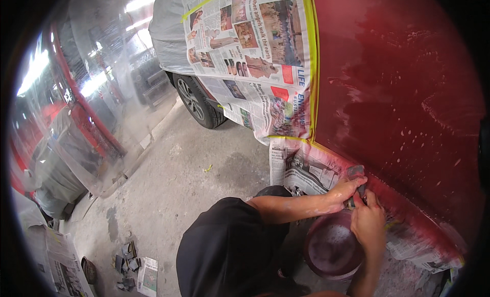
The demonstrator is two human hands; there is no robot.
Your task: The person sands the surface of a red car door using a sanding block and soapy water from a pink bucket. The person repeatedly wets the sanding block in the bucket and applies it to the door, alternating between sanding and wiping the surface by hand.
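Observation:
My left hand point(343, 195) grips a small grey piece, apparently sanding paper or a pad point(356, 170), at the lower edge of the red car panel point(388, 108). My right hand point(368, 220) is closed on the same piece, its fingers beside those of my left hand. Newspaper masking with yellow tape point(312, 108) borders the panel on the left and below. A maroon basin point(332, 246) of cloudy liquid sits on the floor under my hands. My dark-clothed leg point(214, 246) shows at the bottom middle.
A wheel point(196, 100) shows beneath a grey cover point(168, 36). Clear plastic sheeting point(117, 92) hangs at the left before red objects and covered shapes. On the concrete floor point(194, 154) lie dark scraps point(127, 258), folded paper point(147, 276) and, at far left, newspapers point(56, 261).

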